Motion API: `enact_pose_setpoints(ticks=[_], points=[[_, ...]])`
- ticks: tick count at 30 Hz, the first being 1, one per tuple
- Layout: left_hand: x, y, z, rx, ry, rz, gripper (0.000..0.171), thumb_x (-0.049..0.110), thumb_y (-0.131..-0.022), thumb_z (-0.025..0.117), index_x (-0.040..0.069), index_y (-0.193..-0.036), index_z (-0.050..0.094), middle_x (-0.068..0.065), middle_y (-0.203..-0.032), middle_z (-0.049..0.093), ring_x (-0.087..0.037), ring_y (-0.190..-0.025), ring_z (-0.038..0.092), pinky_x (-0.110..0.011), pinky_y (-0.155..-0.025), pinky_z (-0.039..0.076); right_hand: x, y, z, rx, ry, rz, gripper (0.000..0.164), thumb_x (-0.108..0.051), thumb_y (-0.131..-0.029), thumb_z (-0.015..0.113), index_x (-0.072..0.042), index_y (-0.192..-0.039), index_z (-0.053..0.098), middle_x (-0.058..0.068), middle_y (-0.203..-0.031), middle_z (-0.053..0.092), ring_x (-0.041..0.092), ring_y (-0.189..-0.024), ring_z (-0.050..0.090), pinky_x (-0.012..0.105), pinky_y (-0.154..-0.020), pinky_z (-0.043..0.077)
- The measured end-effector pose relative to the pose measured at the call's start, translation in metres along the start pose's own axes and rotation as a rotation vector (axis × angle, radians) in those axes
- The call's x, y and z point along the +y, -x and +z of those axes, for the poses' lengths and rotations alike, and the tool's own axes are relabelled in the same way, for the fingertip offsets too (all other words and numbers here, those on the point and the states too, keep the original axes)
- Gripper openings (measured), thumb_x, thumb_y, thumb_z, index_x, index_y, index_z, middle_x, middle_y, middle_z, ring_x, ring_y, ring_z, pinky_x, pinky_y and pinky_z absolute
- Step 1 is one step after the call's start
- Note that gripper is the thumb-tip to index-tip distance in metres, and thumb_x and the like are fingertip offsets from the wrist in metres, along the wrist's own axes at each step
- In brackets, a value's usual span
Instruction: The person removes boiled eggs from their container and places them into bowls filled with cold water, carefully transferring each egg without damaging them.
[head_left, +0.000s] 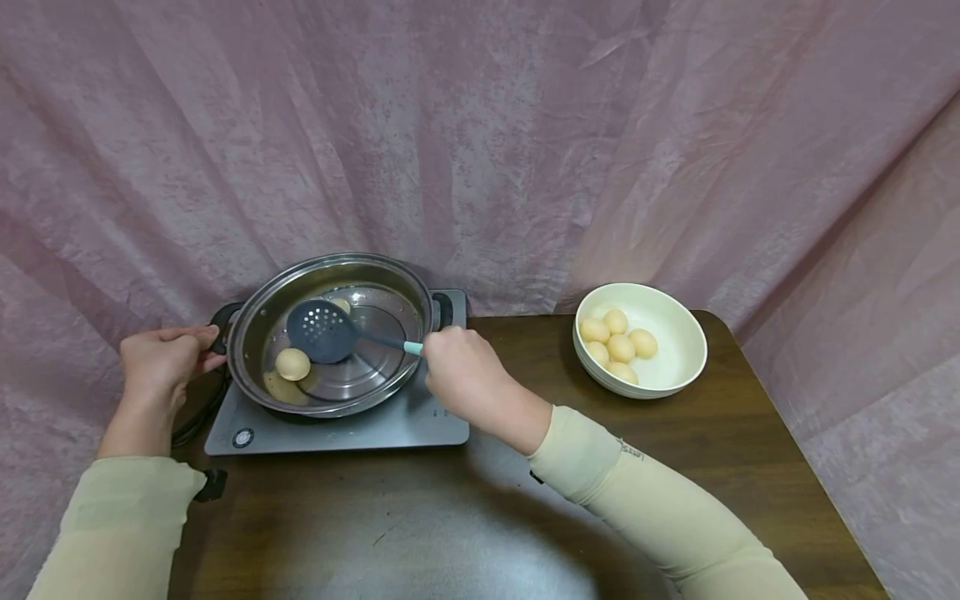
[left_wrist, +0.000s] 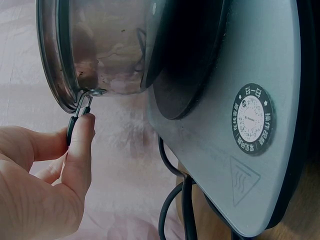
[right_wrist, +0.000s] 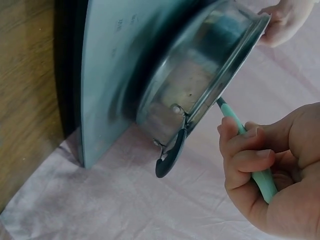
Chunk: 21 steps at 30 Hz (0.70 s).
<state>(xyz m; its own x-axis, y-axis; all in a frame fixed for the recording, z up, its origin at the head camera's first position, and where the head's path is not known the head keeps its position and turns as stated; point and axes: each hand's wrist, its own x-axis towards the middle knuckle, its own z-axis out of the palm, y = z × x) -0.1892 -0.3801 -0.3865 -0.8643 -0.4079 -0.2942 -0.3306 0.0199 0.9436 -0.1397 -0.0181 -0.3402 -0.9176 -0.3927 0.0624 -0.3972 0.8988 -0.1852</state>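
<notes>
My left hand [head_left: 167,357] pinches the black side handle [left_wrist: 71,129] of a steel pot [head_left: 384,371] between thumb and fingers. My right hand [head_left: 467,369] grips the mint-green end of a skimmer's handle [right_wrist: 265,185], fingers curled round it. The skimmer's dark grey perforated head [head_left: 322,332] is down inside the pot, in shallow clear liquid. A pale yellow, round, egg-like ball [head_left: 292,364] lies at the head's lower left. Another pale ball [head_left: 341,305] shows partly behind the head's far edge. The pot's right handle [right_wrist: 172,155] is free.
Under the pot is a flat grey induction cooker [head_left: 420,429], with black cables [left_wrist: 187,205] at its left. A cream bowl [head_left: 675,350] holding several pale balls [head_left: 620,348] stands on the wooden table [head_left: 735,433] at right. A pink curtain [head_left: 495,150] hangs close behind.
</notes>
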Motion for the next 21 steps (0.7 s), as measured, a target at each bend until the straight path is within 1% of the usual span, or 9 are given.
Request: enact_pose_setpoints(ticks=[6, 10, 12, 14, 18, 21], points=[[0.001, 0.002, -0.002, -0.003, 0.012, 0.007, 0.011, 0.01, -0.084, 0.069, 0.019, -0.078, 0.068, 0.01, -0.067, 0.063, -0.01, -0.056, 0.065, -0.025, -0.057, 0.06, -0.003, 0.003, -0.003, -0.046, -0.04, 0.002, 0.011, -0.006, -0.081, 0.062, -0.013, -0.08, 0.07, -0.002, -0.067, 0.058, 0.01, -0.054, 0.046, 0.021, -0.037, 0.037], [0.001, 0.002, -0.003, 0.001, -0.008, -0.004, 0.005, 0.013, -0.084, 0.069, 0.018, -0.084, 0.068, 0.011, -0.068, 0.063, -0.01, -0.058, 0.065, -0.025, -0.058, 0.061, -0.006, 0.006, -0.006, -0.079, -0.085, 0.007, 0.014, -0.006, -0.082, 0.062, -0.014, -0.089, 0.072, -0.004, -0.07, 0.061, 0.01, -0.054, 0.046, 0.02, -0.038, 0.038], [0.002, 0.002, -0.003, 0.006, -0.023, -0.009, 0.004, 0.014, -0.085, 0.069, 0.017, -0.088, 0.068, 0.01, -0.069, 0.062, -0.01, -0.059, 0.065, -0.025, -0.059, 0.061, -0.007, 0.008, -0.007, -0.098, -0.107, 0.007, 0.012, -0.008, -0.084, 0.062, -0.013, -0.09, 0.072, -0.004, -0.07, 0.061, 0.009, -0.053, 0.046, 0.019, -0.038, 0.038], [0.002, 0.002, -0.003, 0.013, -0.036, -0.013, 0.004, 0.015, -0.085, 0.069, 0.016, -0.089, 0.068, 0.01, -0.069, 0.062, -0.01, -0.059, 0.065, -0.025, -0.06, 0.061, -0.008, 0.009, -0.008, -0.117, -0.125, 0.007, 0.01, -0.01, -0.085, 0.062, -0.013, -0.087, 0.071, -0.004, -0.067, 0.058, 0.008, -0.051, 0.043, 0.018, -0.036, 0.036], [0.001, 0.002, -0.002, 0.021, -0.037, -0.015, 0.005, 0.014, -0.085, 0.069, 0.016, -0.089, 0.068, 0.009, -0.068, 0.061, -0.01, -0.058, 0.065, -0.026, -0.059, 0.061, -0.007, 0.013, -0.012, -0.139, -0.154, 0.013, 0.011, -0.01, -0.087, 0.06, -0.014, -0.081, 0.068, -0.005, -0.063, 0.05, 0.008, -0.049, 0.036, 0.017, -0.036, 0.03], [0.0, 0.001, -0.001, 0.017, -0.024, -0.017, 0.006, 0.014, -0.083, 0.071, 0.018, -0.088, 0.068, 0.009, -0.067, 0.062, -0.01, -0.058, 0.065, -0.026, -0.06, 0.061, -0.003, 0.014, -0.014, -0.158, -0.184, 0.027, 0.013, -0.011, -0.089, 0.059, -0.014, -0.079, 0.067, -0.005, -0.062, 0.049, 0.008, -0.048, 0.036, 0.017, -0.036, 0.03]])
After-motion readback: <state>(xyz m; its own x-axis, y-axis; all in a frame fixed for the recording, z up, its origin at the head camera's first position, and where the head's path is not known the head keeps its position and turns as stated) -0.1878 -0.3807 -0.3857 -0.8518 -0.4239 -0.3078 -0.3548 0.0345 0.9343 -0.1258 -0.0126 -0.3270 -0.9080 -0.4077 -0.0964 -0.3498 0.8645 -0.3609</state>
